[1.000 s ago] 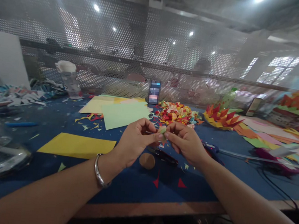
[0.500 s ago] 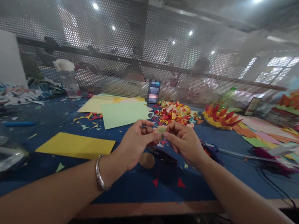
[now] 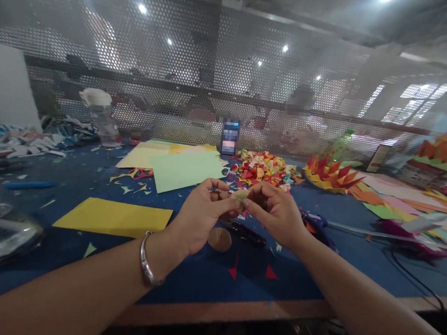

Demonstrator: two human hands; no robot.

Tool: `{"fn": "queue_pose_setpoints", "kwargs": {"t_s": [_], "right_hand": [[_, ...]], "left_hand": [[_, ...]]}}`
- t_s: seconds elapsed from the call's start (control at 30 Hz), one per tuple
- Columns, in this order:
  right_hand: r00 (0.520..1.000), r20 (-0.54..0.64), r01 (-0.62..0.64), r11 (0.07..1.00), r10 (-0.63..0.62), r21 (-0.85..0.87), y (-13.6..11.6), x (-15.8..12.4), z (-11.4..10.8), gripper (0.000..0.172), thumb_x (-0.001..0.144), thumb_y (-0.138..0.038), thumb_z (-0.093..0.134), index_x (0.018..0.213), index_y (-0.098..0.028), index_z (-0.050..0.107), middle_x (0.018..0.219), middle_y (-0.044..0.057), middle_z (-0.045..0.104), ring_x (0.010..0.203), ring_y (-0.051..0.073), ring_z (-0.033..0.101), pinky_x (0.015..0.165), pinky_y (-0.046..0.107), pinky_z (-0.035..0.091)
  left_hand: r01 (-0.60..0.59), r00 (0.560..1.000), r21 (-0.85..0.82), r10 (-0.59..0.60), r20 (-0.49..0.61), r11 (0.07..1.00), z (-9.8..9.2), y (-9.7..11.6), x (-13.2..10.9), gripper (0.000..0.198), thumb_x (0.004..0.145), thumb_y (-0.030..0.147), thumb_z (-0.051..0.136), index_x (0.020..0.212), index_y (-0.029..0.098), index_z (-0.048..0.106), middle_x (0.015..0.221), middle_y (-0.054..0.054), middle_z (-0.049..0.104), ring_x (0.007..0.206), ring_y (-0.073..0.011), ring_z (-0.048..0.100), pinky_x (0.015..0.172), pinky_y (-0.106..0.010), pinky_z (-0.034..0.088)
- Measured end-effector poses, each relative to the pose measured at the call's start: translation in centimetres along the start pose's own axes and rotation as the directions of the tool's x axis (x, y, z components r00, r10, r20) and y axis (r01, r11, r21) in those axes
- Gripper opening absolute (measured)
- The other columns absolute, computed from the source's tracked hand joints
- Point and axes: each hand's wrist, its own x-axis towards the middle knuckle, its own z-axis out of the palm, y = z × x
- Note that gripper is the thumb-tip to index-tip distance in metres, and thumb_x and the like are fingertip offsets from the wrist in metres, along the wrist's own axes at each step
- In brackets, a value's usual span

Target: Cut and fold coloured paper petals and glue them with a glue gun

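Between my two hands, above the blue table, is a small pale green piece of paper (image 3: 240, 195). My left hand (image 3: 206, 210) pinches its left side between thumb and fingers; a silver bracelet (image 3: 146, 260) circles that wrist. My right hand (image 3: 273, 212) is closed on the paper's right side, fingertips curled. Much of the piece hides behind the fingers. Below my hands lies a round brown disc (image 3: 219, 239), and beside it a dark, slim tool (image 3: 246, 233), partly covered, whose kind I cannot make out. Red paper scraps (image 3: 271, 272) lie near the front edge.
A yellow sheet (image 3: 114, 217) lies left, a light green sheet (image 3: 187, 169) behind it. Farther back are a heap of colourful paper pieces (image 3: 265, 167) and an upright phone (image 3: 230, 136). A pointed paper ring (image 3: 331, 177) and a purple glue gun (image 3: 414, 241) are at right.
The green paper has turned slightly between my fingertips and shows narrower. My right fingers have shifted a little; my left hand stays almost in place.
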Motion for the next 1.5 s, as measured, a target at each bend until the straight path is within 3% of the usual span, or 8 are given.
{"fn": "queue_pose_setpoints", "kwargs": {"t_s": [0.27,0.7,0.87,1.07,1.23,1.5], "right_hand": [[0.999,-0.013,0.05,0.99,-0.052,-0.131,-0.2,-0.2,-0.2,0.009,0.085,-0.026,0.059,0.08,-0.02,0.053,0.066,-0.003,0.051,0.057,0.009,0.045,0.052,0.022,0.038],[0.995,-0.014,0.092,0.981,-0.096,-0.169,-0.6,-0.4,-0.3,0.009,0.086,-0.028,0.057,0.084,-0.02,0.054,0.068,-0.002,0.052,0.057,0.009,0.046,0.053,0.023,0.038],[0.995,0.027,0.099,0.975,-0.096,-0.2,-0.5,-0.5,-0.5,0.013,0.088,-0.031,0.055,0.091,-0.019,0.058,0.071,-0.001,0.054,0.056,0.009,0.044,0.052,0.023,0.037],[0.998,0.016,0.058,0.987,-0.056,-0.151,-0.6,-0.3,-0.5,0.02,0.088,-0.038,0.058,0.085,-0.019,0.06,0.067,-0.002,0.05,0.054,0.009,0.041,0.047,0.022,0.032],[1.0,0.022,-0.016,0.999,0.017,-0.032,-0.4,-0.1,-0.7,0.022,0.09,-0.04,0.055,0.083,-0.02,0.058,0.06,-0.005,0.045,0.046,0.007,0.039,0.043,0.021,0.031],[0.997,-0.001,-0.076,0.997,0.076,-0.025,-0.4,0.2,-0.9,0.023,0.091,-0.038,0.053,0.08,-0.018,0.059,0.051,-0.007,0.043,0.038,0.006,0.039,0.039,0.02,0.031]], "left_hand": [[0.063,0.997,0.021,-0.062,-0.046,0.998,0.1,0.1,-0.2,0.036,0.064,0.014,0.076,0.082,0.019,0.044,0.062,0.002,0.061,0.059,-0.0129,0.061,0.061,-0.027,0.047],[0.018,1.0,0.002,-0.018,-0.005,1.0,0.4,0.1,-0.5,0.036,0.065,0.015,0.074,0.081,0.02,0.043,0.065,0.003,0.058,0.061,-0.0108,0.057,0.059,-0.024,0.041],[-0.075,0.997,0.15,0.072,0.022,0.986,-0.4,0.2,0.2,0.034,0.066,0.016,0.073,0.083,0.02,0.044,0.065,0.005,0.057,0.059,-0.0098,0.054,0.062,-0.025,0.043],[-0.239,0.969,0.34,0.201,0.144,0.909,-1.4,-0.1,1.1,0.028,0.07,0.019,0.072,0.083,0.021,0.046,0.071,0.002,0.059,0.063,-0.0107,0.054,0.06,-0.024,0.04],[-0.301,0.947,0.36,0.231,0.225,0.883,-1.7,0.2,1.3,0.026,0.072,0.02,0.071,0.084,0.022,0.048,0.069,0.003,0.056,0.062,-0.0113,0.052,0.058,-0.024,0.038],[-0.356,0.922,0.361,0.259,0.288,0.862,-1.5,0.6,1.1,0.023,0.071,0.012,0.068,0.084,0.022,0.051,0.064,0.004,0.052,0.057,-0.0103,0.045,0.055,-0.024,0.034]]}}
